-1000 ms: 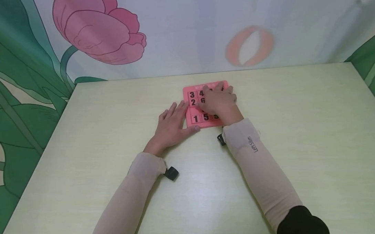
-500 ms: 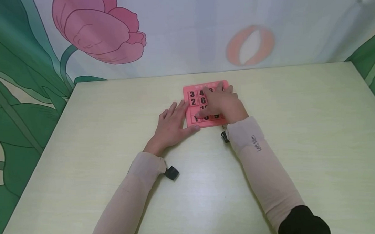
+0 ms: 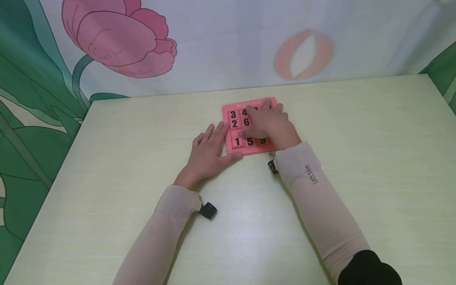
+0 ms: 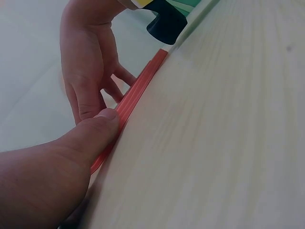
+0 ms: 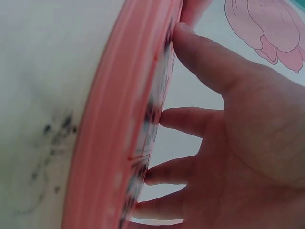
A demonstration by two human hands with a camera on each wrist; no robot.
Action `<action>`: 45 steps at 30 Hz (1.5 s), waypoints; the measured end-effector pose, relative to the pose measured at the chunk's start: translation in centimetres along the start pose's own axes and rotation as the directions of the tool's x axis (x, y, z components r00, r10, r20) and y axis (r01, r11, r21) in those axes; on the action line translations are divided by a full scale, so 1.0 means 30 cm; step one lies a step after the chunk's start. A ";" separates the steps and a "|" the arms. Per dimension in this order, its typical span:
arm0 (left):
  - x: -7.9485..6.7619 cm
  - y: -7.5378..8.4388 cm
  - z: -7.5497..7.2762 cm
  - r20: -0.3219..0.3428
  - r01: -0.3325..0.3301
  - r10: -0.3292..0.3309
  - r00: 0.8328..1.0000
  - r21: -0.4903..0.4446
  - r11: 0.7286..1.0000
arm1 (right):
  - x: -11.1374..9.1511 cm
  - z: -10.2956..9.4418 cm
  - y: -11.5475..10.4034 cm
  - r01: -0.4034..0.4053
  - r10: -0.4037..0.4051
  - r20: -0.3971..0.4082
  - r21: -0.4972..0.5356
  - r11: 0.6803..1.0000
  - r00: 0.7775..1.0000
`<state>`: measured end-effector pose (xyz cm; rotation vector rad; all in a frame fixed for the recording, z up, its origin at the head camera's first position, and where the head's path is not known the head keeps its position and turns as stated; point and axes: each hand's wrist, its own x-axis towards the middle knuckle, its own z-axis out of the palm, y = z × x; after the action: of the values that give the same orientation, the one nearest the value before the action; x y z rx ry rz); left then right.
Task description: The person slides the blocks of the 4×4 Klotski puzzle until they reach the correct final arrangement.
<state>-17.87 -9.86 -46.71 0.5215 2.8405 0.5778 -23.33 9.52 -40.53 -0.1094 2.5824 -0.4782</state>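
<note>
A pink number slide puzzle (image 3: 233, 151) lies flat on the table, black digits on its square tiles. My left hand (image 3: 207, 158) rests beside it, fingers straight at its left edge and thumb at the near left corner. The left wrist view shows that thumb (image 4: 97, 129) against the puzzle's side. Over the board spreads my right hand (image 3: 272, 126), hiding several tiles on the right. In the right wrist view its fingertips (image 5: 169, 117) touch the tile faces, while the thumb (image 5: 190, 40) reaches the board farther along.
The pale wooden table (image 3: 138, 162) extends around the puzzle on all sides. Behind it hangs a light cloth (image 3: 217, 42) printed with a pink flower and green leaves. A small black camera (image 3: 207, 210) sits at the left wrist.
My right wrist has shifted to the right, and its thumb dipped over the tile marked 1, then rose off it. The left hand and the puzzle stay in place.
</note>
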 end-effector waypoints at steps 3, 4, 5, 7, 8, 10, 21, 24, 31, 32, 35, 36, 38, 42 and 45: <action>0.000 0.002 -0.001 0.003 0.001 -0.001 1.000 -0.009 1.000 | 0.002 0.004 0.000 -0.006 0.006 -0.011 0.007 1.000 1.000; 0.000 0.002 -0.001 0.003 0.002 -0.002 1.000 -0.009 1.000 | 0.002 0.006 0.001 -0.007 0.007 -0.016 0.010 1.000 1.000; 0.000 0.002 -0.001 0.003 0.003 -0.003 1.000 -0.007 1.000 | 0.003 0.008 0.000 -0.009 0.009 -0.021 0.011 1.000 1.000; 0.000 0.002 -0.001 0.002 0.003 -0.003 1.000 -0.003 1.000 | 0.004 0.010 -0.002 -0.004 0.004 -0.029 -0.001 1.000 1.000; -0.001 0.002 -0.001 0.003 0.004 -0.004 1.000 0.000 1.000 | 0.004 0.011 -0.003 -0.001 0.001 -0.033 -0.009 1.000 0.999; -0.001 0.000 -0.001 0.002 0.006 -0.006 1.000 0.005 1.000 | 0.005 0.012 -0.006 0.005 -0.006 -0.038 -0.027 1.000 0.999; -0.004 -0.002 -0.002 -0.001 -0.001 0.001 1.000 0.008 1.000 | 0.017 0.020 -0.012 0.008 -0.014 -0.081 -0.081 0.997 0.997; -0.003 0.000 -0.002 0.004 0.001 -0.001 1.000 0.005 1.000 | 0.018 0.022 -0.012 0.004 -0.014 -0.095 -0.102 0.995 0.995; -0.001 -0.004 0.000 0.001 -0.005 0.005 1.000 0.004 1.000 | 0.013 0.021 -0.017 0.002 -0.013 -0.099 -0.109 0.994 0.995; 0.001 -0.005 0.001 -0.001 -0.006 0.006 1.000 0.003 1.000 | 0.012 0.021 -0.018 0.002 -0.013 -0.099 -0.108 0.994 0.995; 0.002 -0.008 0.002 -0.010 -0.008 0.008 1.000 -0.001 1.000 | 0.008 0.019 -0.020 0.003 -0.013 -0.099 -0.105 0.994 0.995; 0.002 -0.009 0.002 -0.012 -0.008 0.008 1.000 -0.002 1.000 | 0.007 0.019 -0.021 0.002 -0.013 -0.099 -0.105 0.995 0.995; 0.003 -0.009 0.003 -0.014 -0.008 0.008 1.000 -0.004 1.000 | 0.006 0.017 -0.022 0.004 -0.014 -0.097 -0.103 0.995 0.995; 0.001 -0.008 0.004 -0.010 -0.004 0.004 1.000 -0.004 1.000 | 0.007 0.015 -0.022 0.003 -0.012 -0.090 -0.105 0.995 0.996; 0.001 -0.006 0.003 -0.006 -0.004 0.004 1.000 -0.008 1.000 | 0.006 0.014 -0.021 0.002 -0.011 -0.086 -0.101 0.995 0.996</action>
<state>-17.93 -9.97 -46.85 0.5249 2.8416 0.5925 -23.28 8.78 -40.74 -0.1352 2.6921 -0.3620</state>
